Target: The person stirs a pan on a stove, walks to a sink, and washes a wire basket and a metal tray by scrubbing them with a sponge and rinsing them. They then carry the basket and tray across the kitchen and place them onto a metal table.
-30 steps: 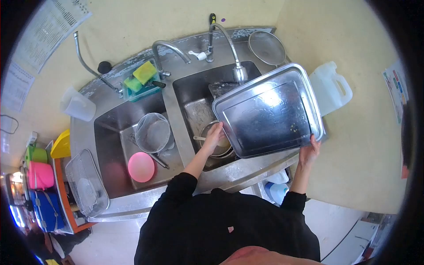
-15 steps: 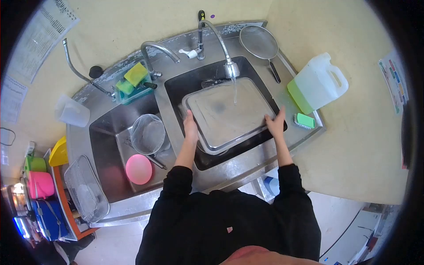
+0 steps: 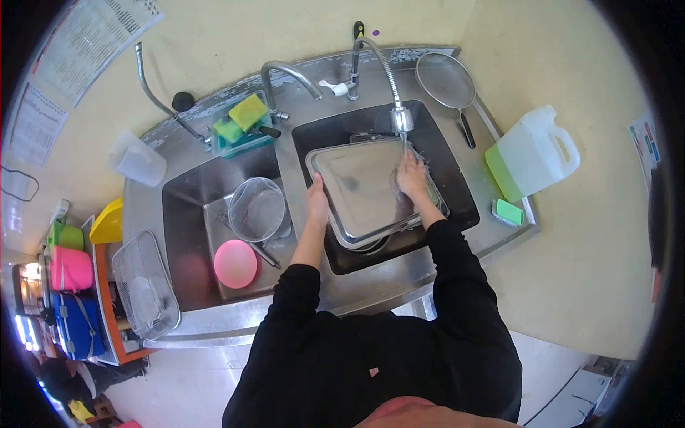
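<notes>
Now the rectangular stainless-steel tray (image 3: pixel 360 189) lies low in the right basin of the double steel sink (image 3: pixel 457 185), under the flexible spray tap (image 3: pixel 401 118), where a second ago it was held up on edge over the counter to the right and then laid flat beneath the running water. The left hand (image 3: pixel 317 202) is closed over the tray's left rim, thumb on top, steadying it. The right hand (image 3: pixel 412 175) has left the tray's right edge, where it gripped half a second ago, and now rests flat and mostly open on the inner surface near the far right corner, right under the spray head; whether it holds a cloth or sponge cannot be told. So the tray has gone from being carried to being rubbed under the water, with one hand bracing and the other working the surface.

A round metal pan shows partly beneath the tray's near edge. In the left basin stand a clear round plastic container (image 3: pixel 257 209) and, nearer, a pink round lid (image 3: pixel 235 264). Yellow and green sponges (image 3: pixel 242 120) sit in a holder on the far ledge. On the right counter are a round wire-mesh strainer (image 3: pixel 446 80), a white plastic jug with green liquid (image 3: pixel 531 153) and a small green scrub pad (image 3: pixel 509 212).
</notes>
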`<action>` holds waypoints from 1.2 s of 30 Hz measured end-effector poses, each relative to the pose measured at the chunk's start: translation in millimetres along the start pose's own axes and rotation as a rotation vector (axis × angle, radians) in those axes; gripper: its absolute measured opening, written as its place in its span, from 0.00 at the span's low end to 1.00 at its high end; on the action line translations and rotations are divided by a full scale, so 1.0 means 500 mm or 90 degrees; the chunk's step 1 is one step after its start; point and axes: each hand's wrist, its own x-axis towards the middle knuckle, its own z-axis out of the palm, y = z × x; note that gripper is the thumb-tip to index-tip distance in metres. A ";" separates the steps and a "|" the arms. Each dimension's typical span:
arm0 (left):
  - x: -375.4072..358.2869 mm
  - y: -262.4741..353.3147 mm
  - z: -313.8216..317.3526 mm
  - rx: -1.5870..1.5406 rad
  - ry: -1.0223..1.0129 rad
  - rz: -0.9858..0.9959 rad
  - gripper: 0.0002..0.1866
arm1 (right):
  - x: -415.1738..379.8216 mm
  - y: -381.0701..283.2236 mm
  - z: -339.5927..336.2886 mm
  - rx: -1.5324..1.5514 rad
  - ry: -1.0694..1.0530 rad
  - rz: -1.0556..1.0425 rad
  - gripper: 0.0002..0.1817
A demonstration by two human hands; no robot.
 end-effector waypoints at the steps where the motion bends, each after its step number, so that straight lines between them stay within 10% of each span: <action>1: -0.008 0.003 0.007 0.029 0.010 -0.002 0.22 | -0.002 -0.021 0.027 -0.017 0.008 -0.026 0.26; 6: 0.001 -0.021 0.034 0.031 0.016 0.021 0.22 | -0.103 -0.308 -0.090 0.192 0.000 -0.305 0.23; 11: 0.010 -0.032 0.018 -0.066 0.039 0.023 0.23 | -0.203 -0.195 -0.157 0.120 -0.012 -0.313 0.23; 15: -0.006 0.021 0.000 -0.007 0.054 -0.021 0.23 | -0.089 0.066 -0.073 0.025 -0.022 -0.014 0.26; 18: -0.004 0.023 0.010 0.017 0.047 -0.013 0.23 | -0.049 0.000 -0.095 0.014 -0.044 0.074 0.26; 25: 0.013 -0.028 0.028 0.041 0.021 0.057 0.23 | -0.125 -0.241 -0.135 0.251 -0.010 -0.402 0.25; 31: -0.016 0.046 0.016 0.041 0.029 -0.001 0.22 | -0.028 0.086 -0.015 0.060 0.011 -0.053 0.23; 36: -0.004 0.032 0.038 0.069 -0.020 -0.002 0.22 | 0.013 -0.138 -0.062 0.218 0.061 -0.301 0.21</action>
